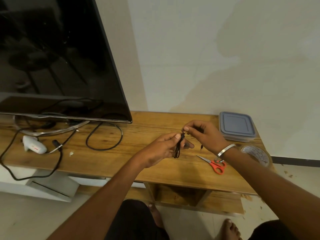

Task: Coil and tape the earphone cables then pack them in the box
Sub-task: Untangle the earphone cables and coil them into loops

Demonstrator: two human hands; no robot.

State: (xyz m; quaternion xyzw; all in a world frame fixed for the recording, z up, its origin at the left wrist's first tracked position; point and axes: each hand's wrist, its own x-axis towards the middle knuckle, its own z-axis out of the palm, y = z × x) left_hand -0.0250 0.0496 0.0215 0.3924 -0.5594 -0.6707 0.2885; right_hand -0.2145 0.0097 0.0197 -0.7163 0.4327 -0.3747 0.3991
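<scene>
A black earphone cable (178, 148) is bunched into a small loop above the wooden table (121, 163). My left hand (164, 148) pinches the bundle between thumb and fingers. My right hand (202, 134) grips the cable's upper end just to the right of it, fingertips close to the left thumb. A loose plug end (201, 147) dangles below the right hand. The box (237, 126), a clear plastic container with a grey-blue lid on, stands at the table's far right. A roll of tape (258, 155) lies right of my right wrist. Red-handled scissors (214, 164) lie under that wrist.
A large dark TV (57, 58) stands on the left of the table, with black cables (103, 135) looping in front of its stand. A white glue gun (33, 144) lies at the left. A wall rises behind the table. My feet show on the floor below.
</scene>
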